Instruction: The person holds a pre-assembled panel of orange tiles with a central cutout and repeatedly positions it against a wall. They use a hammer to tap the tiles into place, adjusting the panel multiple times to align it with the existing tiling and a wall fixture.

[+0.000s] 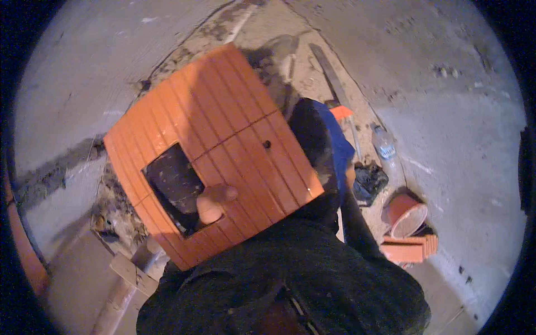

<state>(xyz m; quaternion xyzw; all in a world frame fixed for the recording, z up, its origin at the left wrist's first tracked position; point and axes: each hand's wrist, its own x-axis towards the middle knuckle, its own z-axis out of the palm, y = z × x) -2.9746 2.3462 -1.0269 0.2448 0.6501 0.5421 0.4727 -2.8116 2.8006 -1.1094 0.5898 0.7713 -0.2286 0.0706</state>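
I hold a big orange ribbed clay block [223, 128] flat in front of my chest; it has a rectangular hole cut in its lower left part. My left hand [215, 202] shows only as a thumb hooked over the lower edge of that hole, the rest hidden under the block. My right hand [315, 139], in a dark and blue glove, lies against the block's right edge, with the dark sleeve running back to my body.
On the concrete floor to the right are a plastic bottle [384, 146], a black bag [369, 181], an orange bucket [406, 215] and stacked orange blocks [410, 249]. A plank [329, 72] lies beyond. Rubble [111, 215] and wood offcuts [134, 271] sit at lower left.
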